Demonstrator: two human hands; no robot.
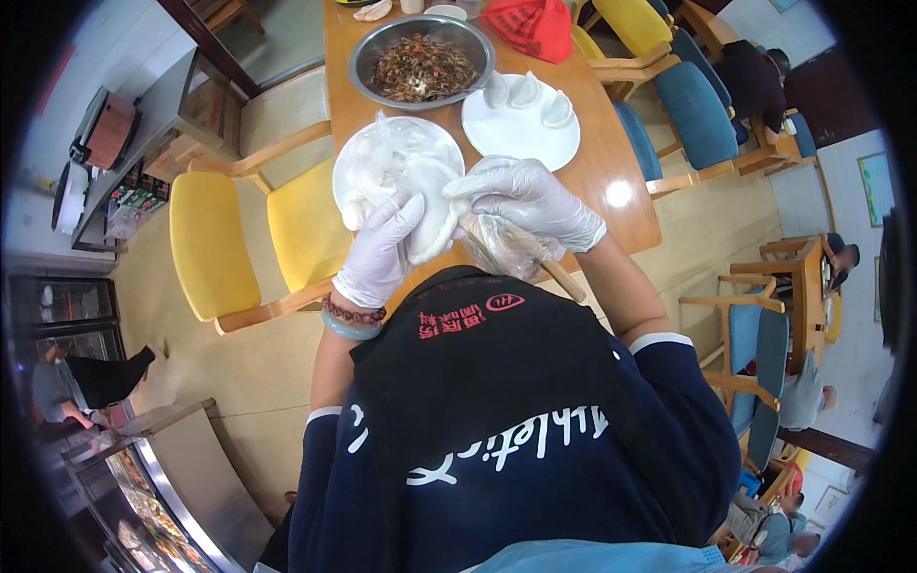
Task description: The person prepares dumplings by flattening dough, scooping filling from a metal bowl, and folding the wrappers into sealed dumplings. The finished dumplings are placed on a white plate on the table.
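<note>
Between my gloved hands is a large white dumpling point(435, 215), folded over with a pinched edge. My left hand point(377, 253) holds it from the left, thumb along its side. The fingers of my right hand point(535, 201) pinch its right edge. Behind it, a white plate point(447, 143) carries clear plastic film point(387, 158) and some white dough, partly hidden by my left hand. Three folded dumplings point(523, 91) sit along the far rim of another white plate point(506, 138). Beyond stands a steel bowl point(482, 48) of brown shredded filling point(420, 72).
Below my right hand lies a wooden stick point(564, 280) partly inside clear plastic point(501, 239). A red bag point(533, 27) rests at the table's far right. Yellow chairs point(215, 248) flank the wooden table point(621, 205) on the left, blue chairs point(697, 110) on the right.
</note>
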